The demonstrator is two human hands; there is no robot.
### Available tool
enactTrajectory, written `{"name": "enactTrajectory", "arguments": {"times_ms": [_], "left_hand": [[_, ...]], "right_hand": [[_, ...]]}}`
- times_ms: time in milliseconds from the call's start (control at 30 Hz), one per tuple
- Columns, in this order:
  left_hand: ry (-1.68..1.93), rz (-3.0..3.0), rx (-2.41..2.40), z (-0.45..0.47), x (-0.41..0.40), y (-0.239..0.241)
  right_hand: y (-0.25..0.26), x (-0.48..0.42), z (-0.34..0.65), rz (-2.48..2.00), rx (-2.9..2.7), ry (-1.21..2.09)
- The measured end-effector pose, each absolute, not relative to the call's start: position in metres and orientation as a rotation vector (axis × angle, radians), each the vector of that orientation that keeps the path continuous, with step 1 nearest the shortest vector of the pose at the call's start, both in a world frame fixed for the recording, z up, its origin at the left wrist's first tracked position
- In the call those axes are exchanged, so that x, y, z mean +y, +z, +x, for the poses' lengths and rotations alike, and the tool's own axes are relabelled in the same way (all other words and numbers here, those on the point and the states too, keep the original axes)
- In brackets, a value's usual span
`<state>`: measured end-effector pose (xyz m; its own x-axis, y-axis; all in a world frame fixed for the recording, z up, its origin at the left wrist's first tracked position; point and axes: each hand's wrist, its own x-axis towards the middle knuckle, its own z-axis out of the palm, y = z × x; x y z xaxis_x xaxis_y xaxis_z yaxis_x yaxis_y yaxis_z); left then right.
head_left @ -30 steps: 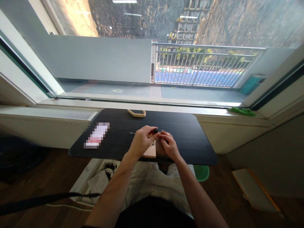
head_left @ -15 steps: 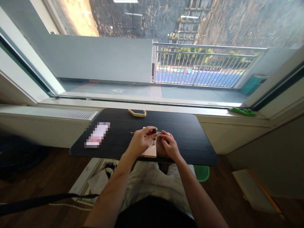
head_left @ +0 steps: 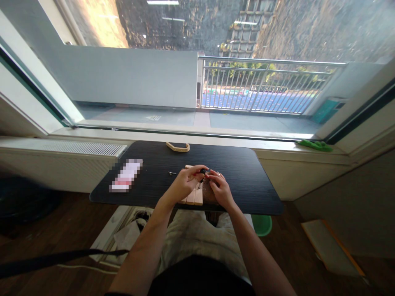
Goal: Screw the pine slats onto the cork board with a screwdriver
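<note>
My left hand (head_left: 183,183) is closed, its thumb and fingers pinching a small black object (head_left: 203,172) whose exact kind I cannot make out. A bit of red shows close to it. My right hand (head_left: 219,186) rests beside it with fingers stretched toward the left fingertips, over a brown block (head_left: 210,195). Pale wooden strips (head_left: 190,198) lie side by side beneath my left hand, and a small dark metal piece shows on the rightmost strip. A few thin metal pieces, like screws or nails (head_left: 172,173), lie left of my left hand.
On the black table (head_left: 247,181), a bent pale wooden piece (head_left: 178,149) lies at the far edge and a blurred-out phone-shaped item (head_left: 126,176) at the left. A green basin (head_left: 262,225) stands below the right side. The window and radiator (head_left: 61,148) border the table.
The black object has turned and shifted slightly right in my left fingers, and now sits closer to my right fingertips. My right hand has barely moved.
</note>
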<state>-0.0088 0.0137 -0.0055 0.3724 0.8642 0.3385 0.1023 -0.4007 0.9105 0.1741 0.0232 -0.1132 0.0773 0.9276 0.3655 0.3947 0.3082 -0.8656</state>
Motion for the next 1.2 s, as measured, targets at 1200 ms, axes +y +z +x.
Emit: {"name": "enactTrajectory", "arguments": {"times_ms": [1200], "left_hand": [[1.293, 1.858, 1.043, -0.009, 0.009, -0.012]], "right_hand": [[-0.111, 0.022, 0.175, -1.277, -1.518, 0.641]]}}
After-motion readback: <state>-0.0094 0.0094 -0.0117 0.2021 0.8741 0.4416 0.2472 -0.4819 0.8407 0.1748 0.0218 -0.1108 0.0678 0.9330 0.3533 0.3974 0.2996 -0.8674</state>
